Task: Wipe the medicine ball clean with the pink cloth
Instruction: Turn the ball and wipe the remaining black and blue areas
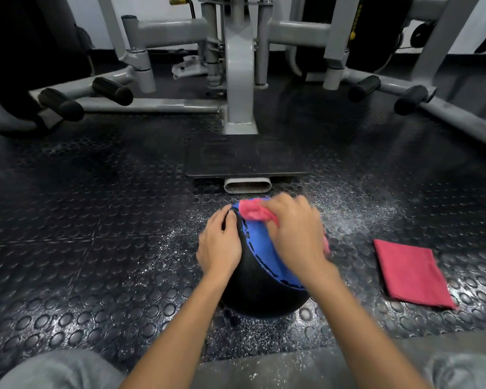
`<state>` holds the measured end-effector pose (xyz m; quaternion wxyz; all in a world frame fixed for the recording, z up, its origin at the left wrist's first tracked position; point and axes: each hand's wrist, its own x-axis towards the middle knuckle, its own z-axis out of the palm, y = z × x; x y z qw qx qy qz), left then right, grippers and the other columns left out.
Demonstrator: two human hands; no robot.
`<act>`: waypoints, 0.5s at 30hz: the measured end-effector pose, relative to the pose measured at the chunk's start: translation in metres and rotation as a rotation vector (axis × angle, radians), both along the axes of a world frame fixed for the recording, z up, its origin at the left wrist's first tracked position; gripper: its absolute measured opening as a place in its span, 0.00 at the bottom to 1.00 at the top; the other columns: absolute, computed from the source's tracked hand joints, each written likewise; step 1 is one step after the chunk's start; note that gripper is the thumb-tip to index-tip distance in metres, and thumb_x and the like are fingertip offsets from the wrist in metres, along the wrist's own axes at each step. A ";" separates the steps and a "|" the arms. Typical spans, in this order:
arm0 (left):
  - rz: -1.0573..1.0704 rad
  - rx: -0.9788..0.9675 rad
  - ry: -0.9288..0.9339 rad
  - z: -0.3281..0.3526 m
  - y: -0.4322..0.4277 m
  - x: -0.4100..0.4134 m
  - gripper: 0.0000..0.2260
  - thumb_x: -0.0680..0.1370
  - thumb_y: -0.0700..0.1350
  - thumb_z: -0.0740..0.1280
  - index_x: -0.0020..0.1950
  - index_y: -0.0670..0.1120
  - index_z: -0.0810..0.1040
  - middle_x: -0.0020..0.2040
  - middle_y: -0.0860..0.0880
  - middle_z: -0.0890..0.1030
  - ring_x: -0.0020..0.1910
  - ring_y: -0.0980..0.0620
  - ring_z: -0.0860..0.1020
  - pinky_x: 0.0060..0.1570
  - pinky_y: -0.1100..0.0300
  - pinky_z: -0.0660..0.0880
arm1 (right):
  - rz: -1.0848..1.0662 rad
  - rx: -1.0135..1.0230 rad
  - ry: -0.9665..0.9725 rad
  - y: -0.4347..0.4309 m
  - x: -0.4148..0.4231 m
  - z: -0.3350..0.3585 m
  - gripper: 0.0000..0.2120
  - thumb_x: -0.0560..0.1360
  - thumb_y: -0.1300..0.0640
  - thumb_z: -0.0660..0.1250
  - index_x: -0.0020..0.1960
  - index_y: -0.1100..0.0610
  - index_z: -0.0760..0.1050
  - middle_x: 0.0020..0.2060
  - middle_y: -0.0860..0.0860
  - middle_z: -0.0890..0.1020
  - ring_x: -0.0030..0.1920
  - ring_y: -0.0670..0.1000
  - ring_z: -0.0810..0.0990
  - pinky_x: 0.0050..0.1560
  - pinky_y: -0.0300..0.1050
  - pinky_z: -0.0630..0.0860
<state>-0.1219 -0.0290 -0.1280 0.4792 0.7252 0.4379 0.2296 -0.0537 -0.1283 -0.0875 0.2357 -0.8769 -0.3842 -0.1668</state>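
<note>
A black and blue medicine ball (260, 279) rests on the studded rubber floor in front of me. My left hand (219, 244) lies flat against its black left side, fingers curled over the top. My right hand (298, 231) is closed on a bunched pink cloth (254, 211) and presses it on the blue panel at the top of the ball. A bit of the cloth also shows below that hand on the right.
A second pink cloth (411, 272), folded flat, lies on the floor to the right of the ball. White dust (357, 211) speckles the floor around the ball. A grey exercise machine (240, 66) with a black footplate (246, 157) stands just beyond.
</note>
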 end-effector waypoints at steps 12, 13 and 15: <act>-0.178 0.045 -0.003 0.010 0.015 -0.015 0.16 0.81 0.46 0.55 0.67 0.51 0.73 0.69 0.52 0.71 0.69 0.50 0.67 0.70 0.51 0.61 | -0.007 0.547 0.213 -0.069 -0.011 0.013 0.11 0.72 0.54 0.67 0.53 0.46 0.80 0.47 0.43 0.80 0.47 0.49 0.75 0.50 0.32 0.67; -0.151 0.077 0.025 0.016 0.011 -0.010 0.16 0.81 0.46 0.54 0.67 0.52 0.73 0.70 0.52 0.70 0.69 0.49 0.67 0.70 0.48 0.60 | 0.052 0.499 0.232 -0.059 -0.005 0.017 0.11 0.72 0.47 0.65 0.53 0.45 0.80 0.50 0.42 0.80 0.50 0.49 0.76 0.54 0.36 0.68; -0.125 0.116 0.079 0.023 -0.001 0.000 0.17 0.81 0.48 0.53 0.68 0.53 0.71 0.71 0.53 0.68 0.70 0.47 0.66 0.69 0.46 0.60 | 0.175 0.211 0.222 -0.037 -0.004 0.009 0.19 0.70 0.35 0.58 0.51 0.42 0.80 0.56 0.39 0.78 0.56 0.49 0.75 0.57 0.48 0.71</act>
